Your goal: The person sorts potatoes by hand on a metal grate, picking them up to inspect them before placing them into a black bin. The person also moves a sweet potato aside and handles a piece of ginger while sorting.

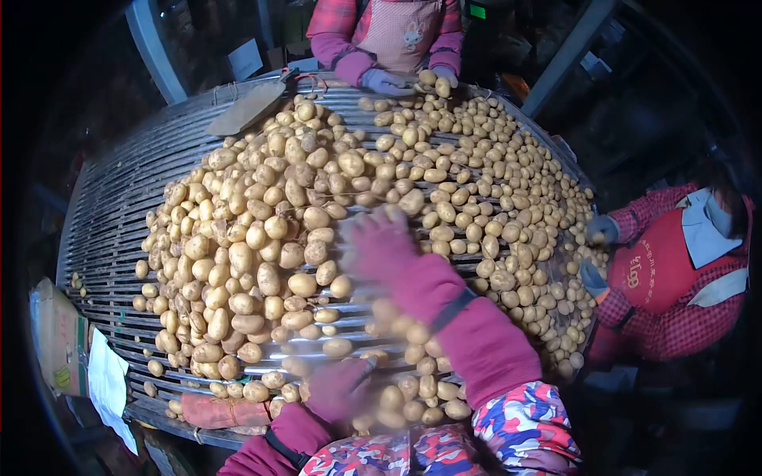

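A big heap of potatoes (246, 258) covers the slatted metal table (119, 190). My right hand (382, 244), in a purple glove, reaches across the middle with its fingers stretched out over the heap's right edge; motion blurs it a little. Close to the near edge is my left hand (340, 389), gloved as well. It is smeared by motion among a few loose potatoes (337, 347), so I cannot tell how its fingers are set. Between my arms lie more potatoes (417, 389), some of them blurred.
A spread of smaller potatoes (508, 198) fills the right side. One person (405, 36) across the table handles potatoes; another person (659, 270) works at the right edge. A flat board (248, 109) lies at the far left, a red cloth-like roll (226, 411) near me, a cardboard box (59, 337) left.
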Motion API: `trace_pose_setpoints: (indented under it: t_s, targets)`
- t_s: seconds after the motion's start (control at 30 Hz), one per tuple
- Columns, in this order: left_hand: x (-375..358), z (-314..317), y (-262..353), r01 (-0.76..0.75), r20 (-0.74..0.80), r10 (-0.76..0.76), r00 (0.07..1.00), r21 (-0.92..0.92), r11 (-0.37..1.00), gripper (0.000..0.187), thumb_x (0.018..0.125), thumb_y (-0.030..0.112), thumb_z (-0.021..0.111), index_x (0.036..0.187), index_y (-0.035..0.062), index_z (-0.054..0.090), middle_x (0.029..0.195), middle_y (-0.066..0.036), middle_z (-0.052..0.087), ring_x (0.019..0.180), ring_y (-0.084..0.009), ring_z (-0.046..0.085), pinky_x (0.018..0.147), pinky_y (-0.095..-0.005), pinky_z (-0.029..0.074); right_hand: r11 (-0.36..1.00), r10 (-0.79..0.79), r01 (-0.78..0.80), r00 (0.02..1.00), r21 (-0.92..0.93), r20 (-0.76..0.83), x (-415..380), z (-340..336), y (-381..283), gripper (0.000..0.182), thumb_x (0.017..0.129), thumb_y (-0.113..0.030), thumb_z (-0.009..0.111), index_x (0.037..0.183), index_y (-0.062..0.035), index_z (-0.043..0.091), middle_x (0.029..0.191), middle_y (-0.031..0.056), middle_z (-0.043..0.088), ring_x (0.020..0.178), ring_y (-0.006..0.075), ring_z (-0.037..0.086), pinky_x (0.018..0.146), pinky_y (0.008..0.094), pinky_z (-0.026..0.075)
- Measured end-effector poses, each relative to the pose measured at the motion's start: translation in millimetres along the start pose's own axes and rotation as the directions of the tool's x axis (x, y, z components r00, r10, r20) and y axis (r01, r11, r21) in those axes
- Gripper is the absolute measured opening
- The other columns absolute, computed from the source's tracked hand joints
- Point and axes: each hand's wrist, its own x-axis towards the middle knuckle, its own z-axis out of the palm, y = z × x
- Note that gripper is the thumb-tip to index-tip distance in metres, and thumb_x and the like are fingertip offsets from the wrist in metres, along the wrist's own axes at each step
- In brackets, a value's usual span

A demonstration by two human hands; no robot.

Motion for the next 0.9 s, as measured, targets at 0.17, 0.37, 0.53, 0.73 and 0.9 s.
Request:
trace_pose_setpoints:
  t_s: [0.17,0.37,0.53,0.73,0.9]
  targets:
    - [0,4,-3,0.061,-0.079,-0.068,0.995,-0.09,0.994,0.04,0.079,0.014,0.072,0.119,0.0098,0.067,0.103,-0.013,0.07,0.087,-0.0356,0.068,0.073,-0.0432,0.055,0.986,0.162,-0.162,0.987,0.05,0.012,-44,-3,70,0.061,0.086,-0.054,0.062,0.136,-0.0201,0.053,0.142,0.0106,0.048,0.133,0.0302,0.045,0.102,0.0579,0.04]
    - [1,6,0,0.096,-0.076,-0.102,0.992,-0.083,0.992,0.038,0.08,0.016,0.074,0.117,0.0102,0.068,0.105,-0.014,0.07,0.09,-0.0348,0.069,0.075,-0.0418,0.056,0.932,0.244,-0.168,0.946,0.322,-0.213,-33,-19,124,0.057,0.086,-0.034,0.066,0.137,-0.013,0.054,0.12,0.0168,0.065,0.105,0.0342,0.065,0.091,0.0428,0.051]
    - [0,6,-8,0.08,-0.078,-0.089,0.993,-0.113,0.99,0.035,0.082,0.015,0.072,0.115,0.0061,0.068,0.105,-0.015,0.07,0.093,-0.0346,0.069,0.08,-0.0407,0.056,0.967,0.162,-0.133,0.979,0.216,-0.124,9,25,121,0.058,0.087,-0.039,0.067,0.136,-0.0117,0.051,0.124,0.016,0.06,0.11,0.0335,0.062,0.089,0.047,0.052]
    - [-3,5,-10,0.21,-0.029,-0.253,0.967,-0.471,0.857,0.033,0.088,0.013,0.067,0.119,0.0005,0.067,0.106,-0.015,0.071,0.1,-0.0271,0.07,0.084,-0.0386,0.056,0.872,0.321,-0.281,0.946,0.401,-0.035,4,25,101,0.072,0.079,-0.04,0.076,0.138,-0.0063,0.052,0.125,0.0237,0.061,0.115,0.0387,0.061,0.095,0.0452,0.05]
    - [5,-7,-17,0.304,0.274,-0.407,0.871,-0.953,0.008,0.078,0.09,0.025,0.072,0.153,0.0109,0.029,0.142,-0.013,0.048,0.112,-0.0288,0.063,0.085,-0.0377,0.059,0.673,0.272,-0.051,0.945,0.738,-0.183,-28,2,53,0.063,0.082,-0.029,0.08,0.133,-0.0028,0.055,0.114,0.0135,0.066,0.108,0.0219,0.062,0.094,0.0352,0.051]
